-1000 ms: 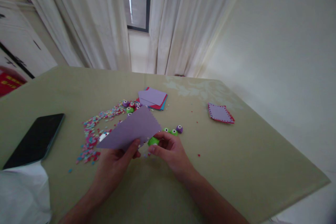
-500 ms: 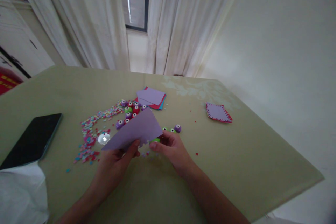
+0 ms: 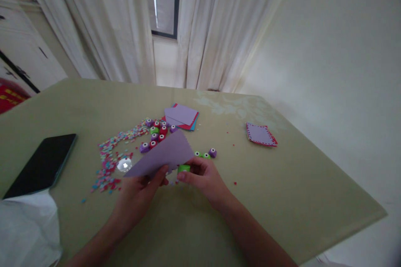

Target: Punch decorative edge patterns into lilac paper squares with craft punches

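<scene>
My left hand [image 3: 139, 194] pinches a purple paper card [image 3: 166, 150] by its lower edge, tilted above the table. Small notches run along the card's right edge. My right hand [image 3: 203, 177] is closed on a small green craft punch [image 3: 184, 168] at the card's lower right edge; its fingers partly cover the punch. Behind the right hand stand two green punches [image 3: 206, 156] and a purple punch [image 3: 212, 152]. More punches [image 3: 153, 130] in purple, red and green cluster behind the card, which hides some of them.
Colourful paper confetti [image 3: 108, 164] lies scattered at left around a shiny round piece [image 3: 124, 164]. A stack of coloured cards [image 3: 183, 114] is at the back, a punched-edge card stack [image 3: 260, 134] at right. A dark tablet [image 3: 40, 164] and white cloth-like sheet [image 3: 29, 229] lie left.
The green punch in my right hand shows more now, slightly apart from the card's edge. My left hand keeps the card in nearly the same place. The view has shifted slightly.
</scene>
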Demonstrator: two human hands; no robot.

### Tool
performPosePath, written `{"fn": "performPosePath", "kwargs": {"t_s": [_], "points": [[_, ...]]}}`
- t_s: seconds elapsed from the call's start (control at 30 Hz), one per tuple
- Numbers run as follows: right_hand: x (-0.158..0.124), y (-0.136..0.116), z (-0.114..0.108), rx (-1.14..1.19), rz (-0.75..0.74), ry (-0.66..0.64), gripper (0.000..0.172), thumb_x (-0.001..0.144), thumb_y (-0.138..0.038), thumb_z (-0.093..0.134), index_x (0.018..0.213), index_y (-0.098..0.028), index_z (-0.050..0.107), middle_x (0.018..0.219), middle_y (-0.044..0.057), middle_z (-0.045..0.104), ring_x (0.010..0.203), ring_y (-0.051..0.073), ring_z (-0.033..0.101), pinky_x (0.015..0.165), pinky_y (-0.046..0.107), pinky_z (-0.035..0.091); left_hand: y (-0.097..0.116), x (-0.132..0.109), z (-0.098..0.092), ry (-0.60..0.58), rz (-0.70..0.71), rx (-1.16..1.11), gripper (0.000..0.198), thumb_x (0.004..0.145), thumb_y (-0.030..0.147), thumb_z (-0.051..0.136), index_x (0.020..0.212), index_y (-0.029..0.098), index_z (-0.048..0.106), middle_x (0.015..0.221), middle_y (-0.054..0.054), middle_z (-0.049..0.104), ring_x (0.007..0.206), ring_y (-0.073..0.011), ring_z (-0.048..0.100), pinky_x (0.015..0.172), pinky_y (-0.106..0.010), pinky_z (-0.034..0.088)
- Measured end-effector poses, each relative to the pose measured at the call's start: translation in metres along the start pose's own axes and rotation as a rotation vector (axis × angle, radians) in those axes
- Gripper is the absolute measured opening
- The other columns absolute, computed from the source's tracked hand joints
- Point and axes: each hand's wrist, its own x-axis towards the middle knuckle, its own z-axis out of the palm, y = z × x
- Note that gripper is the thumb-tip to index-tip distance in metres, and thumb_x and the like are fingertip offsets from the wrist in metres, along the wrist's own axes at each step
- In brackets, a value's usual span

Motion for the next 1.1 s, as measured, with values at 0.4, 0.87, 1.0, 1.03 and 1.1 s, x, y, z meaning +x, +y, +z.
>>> {"fn": "performPosePath", "kwargs": {"t_s": [0.4, 0.87, 1.0, 1.03, 1.1], "points": [[0.0013, 0.0014, 0.0041, 0.121, 0.021, 0.132, 0.042, 0.069, -0.046, 0.094, 0.095, -0.018, 0.077, 0.080, 0.001, 0.070, 0.066, 0.012, 0.055, 0.063, 0.025, 0.041, -0.0025, -0.0029, 0.0020, -0.045, -0.010, 0.024, 0.029, 0.081, 0.048, 0.070, 0.066, 0.023, 0.070, 0.058, -0.001, 0.074, 0.053, -0.0204, 0.071, 0.051, -0.026, 0.055], [0.0022, 0.0060, 0.0046, 0.108, 0.015, 0.168, 0.045, 0.070, -0.056, 0.090, 0.087, -0.018, 0.074, 0.072, -0.001, 0.058, 0.062, 0.012, 0.044, 0.059, 0.026, 0.034, -0.0078, -0.0030, 0.0092, -0.059, -0.064, -0.082, 0.027, 0.079, 0.049, 0.075, 0.075, 0.023, 0.070, 0.062, -0.001, 0.075, 0.056, -0.0214, 0.074, 0.055, -0.028, 0.060], [0.0021, 0.0052, 0.0052, 0.069, 0.011, 0.147, 0.047, 0.074, -0.060, 0.087, 0.087, -0.018, 0.070, 0.068, -0.003, 0.052, 0.059, 0.011, 0.038, 0.056, 0.026, 0.027, -0.0057, -0.0029, 0.0085, -0.062, -0.059, -0.073, 0.025, 0.078, 0.048, 0.074, 0.075, 0.023, 0.070, 0.062, 0.000, 0.075, 0.056, -0.0221, 0.073, 0.053, -0.028, 0.059], [0.0020, 0.0047, 0.0056, 0.061, 0.011, 0.139, 0.047, 0.074, -0.061, 0.086, 0.087, -0.018, 0.070, 0.067, -0.004, 0.050, 0.058, 0.011, 0.036, 0.055, 0.026, 0.025, -0.0053, -0.0031, 0.0083, -0.061, -0.058, -0.074, 0.024, 0.078, 0.047, 0.074, 0.075, 0.023, 0.070, 0.061, 0.000, 0.075, 0.055, -0.0222, 0.073, 0.052, -0.028, 0.059], [0.0020, 0.0032, 0.0067, 0.054, 0.008, 0.124, 0.049, 0.073, -0.062, 0.086, 0.088, -0.019, 0.069, 0.066, -0.005, 0.047, 0.057, 0.011, 0.033, 0.054, 0.026, 0.023, -0.0052, -0.0033, 0.0082, -0.064, -0.058, -0.074, 0.025, 0.078, 0.047, 0.074, 0.077, 0.023, 0.070, 0.060, 0.000, 0.074, 0.055, -0.0223, 0.073, 0.052, -0.028, 0.059]]}}
